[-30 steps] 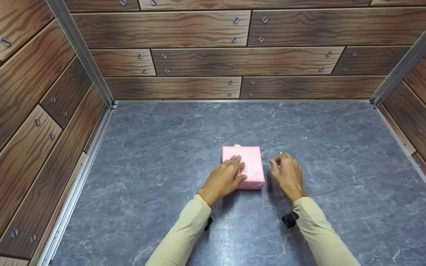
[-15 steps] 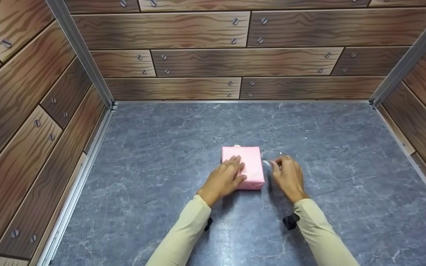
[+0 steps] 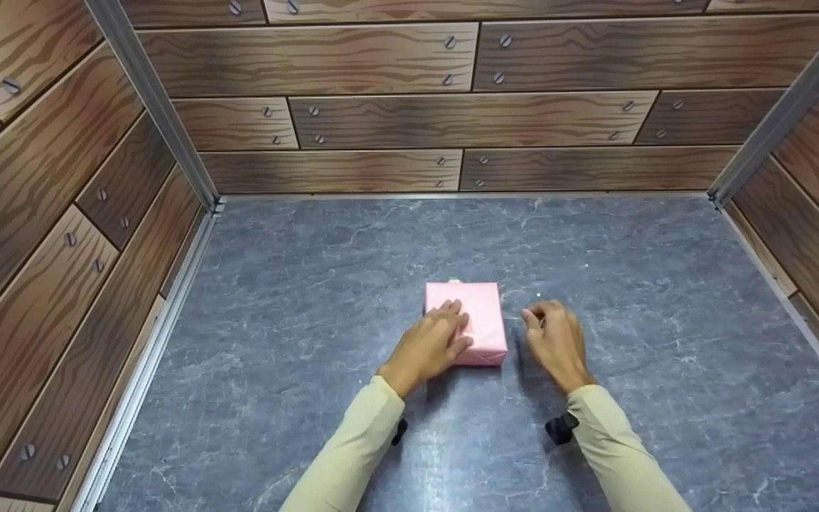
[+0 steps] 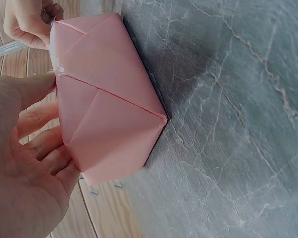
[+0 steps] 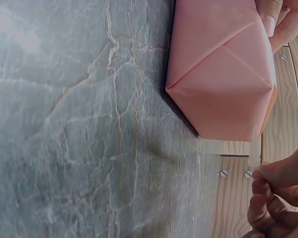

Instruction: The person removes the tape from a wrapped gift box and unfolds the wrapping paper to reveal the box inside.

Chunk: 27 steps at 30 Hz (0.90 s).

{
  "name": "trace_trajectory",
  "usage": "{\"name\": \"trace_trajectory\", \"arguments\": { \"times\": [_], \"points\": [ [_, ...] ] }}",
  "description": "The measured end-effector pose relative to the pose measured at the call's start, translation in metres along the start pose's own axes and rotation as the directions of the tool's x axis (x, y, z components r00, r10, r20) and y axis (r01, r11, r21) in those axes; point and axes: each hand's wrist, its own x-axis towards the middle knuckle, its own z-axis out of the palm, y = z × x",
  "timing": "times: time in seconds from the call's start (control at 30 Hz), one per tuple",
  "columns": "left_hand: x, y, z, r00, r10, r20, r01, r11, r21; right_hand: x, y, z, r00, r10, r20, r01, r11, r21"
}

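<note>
A box wrapped in pink paper (image 3: 484,313) lies on the grey marbled surface. Its folded paper ends show in the left wrist view, where the pink box (image 4: 109,89) fills the upper middle. My left hand (image 3: 427,345) rests on top of it, fingers lying flat across the left half. Right of the box, my right hand (image 3: 555,338) pinches the end of a clear strip that looks like tape (image 5: 255,149) between thumb and forefinger. That strip runs from the fingertips towards the box edge; whether it sticks to the paper, I cannot tell.
Wood-print panels (image 3: 381,121) wall the back and both sides, with metal rails (image 3: 185,142) at the corners. Behind the box a small pale thing peeks out, mostly hidden. A tiny white speck (image 3: 539,294) lies near my right hand.
My right hand has shifted very slightly right. The clear strip showed as a pale flap half a second ago and now appears as a thin line. My left hand stays on the box.
</note>
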Motion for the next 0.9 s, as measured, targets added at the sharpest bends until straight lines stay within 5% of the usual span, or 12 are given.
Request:
{"name": "trace_trajectory", "arguments": {
  "times": [0.9],
  "points": [
    [-0.0021, -0.0009, 0.0016, 1.000, 0.003, -0.016, -0.003, 1.000, 0.010, -0.0033, 0.0038, -0.0012, 1.000, -0.001, 0.024, 0.002, 0.998, -0.060]
  ]
}}
